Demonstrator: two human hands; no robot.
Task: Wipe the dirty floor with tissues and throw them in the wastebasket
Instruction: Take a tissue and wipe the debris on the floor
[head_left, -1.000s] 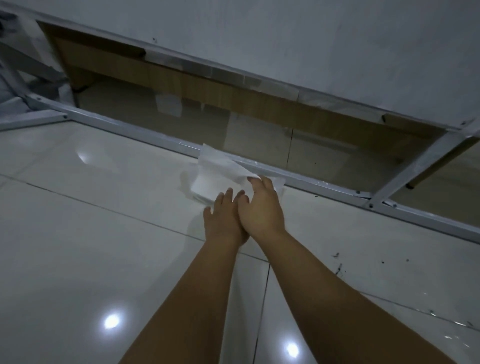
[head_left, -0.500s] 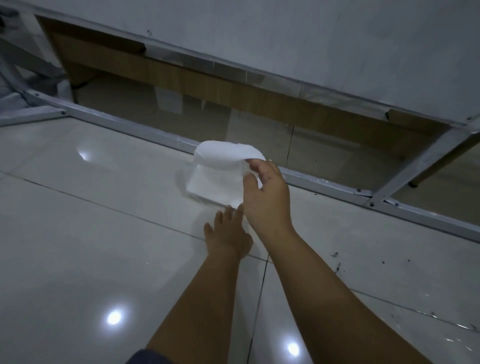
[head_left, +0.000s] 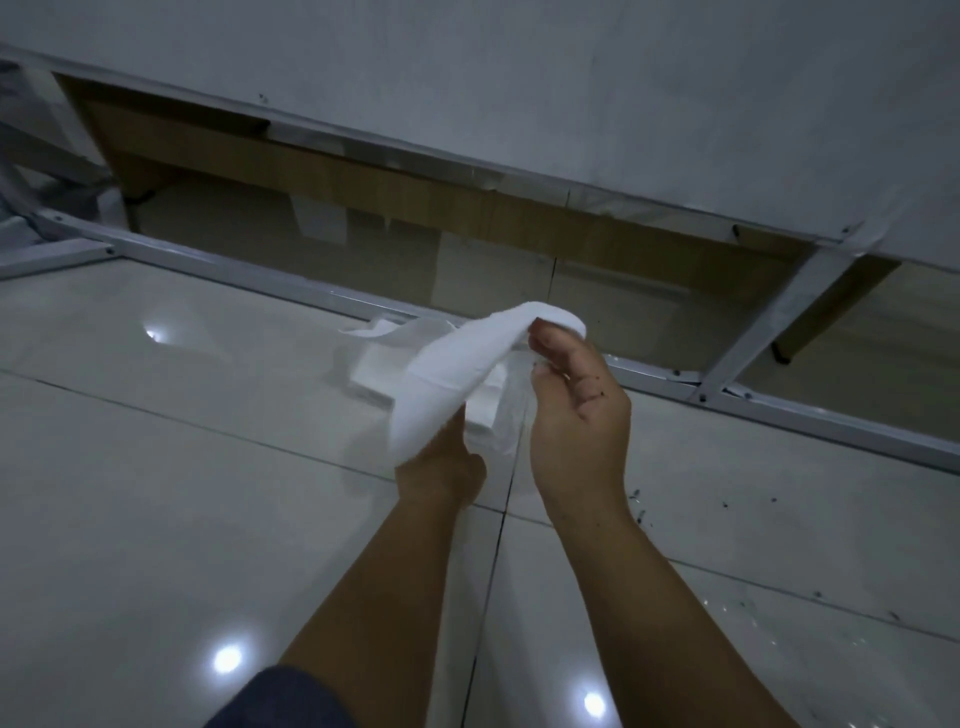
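At the lower middle of the frame two bare forearms reach up over the glossy tiled floor (head_left: 156, 493). Mid-frame, the left hand (head_left: 441, 457) grips the lower end of a white tissue (head_left: 447, 379), its fingers hidden under the sheet, while the right hand (head_left: 576, 410) pinches the upper end between thumb and fingertips. The tissue hangs in a soft, clean-looking band between them, with more folded white tissue underneath. Dark specks dot the tiles at right. Beyond runs a metal frame (head_left: 234, 270).
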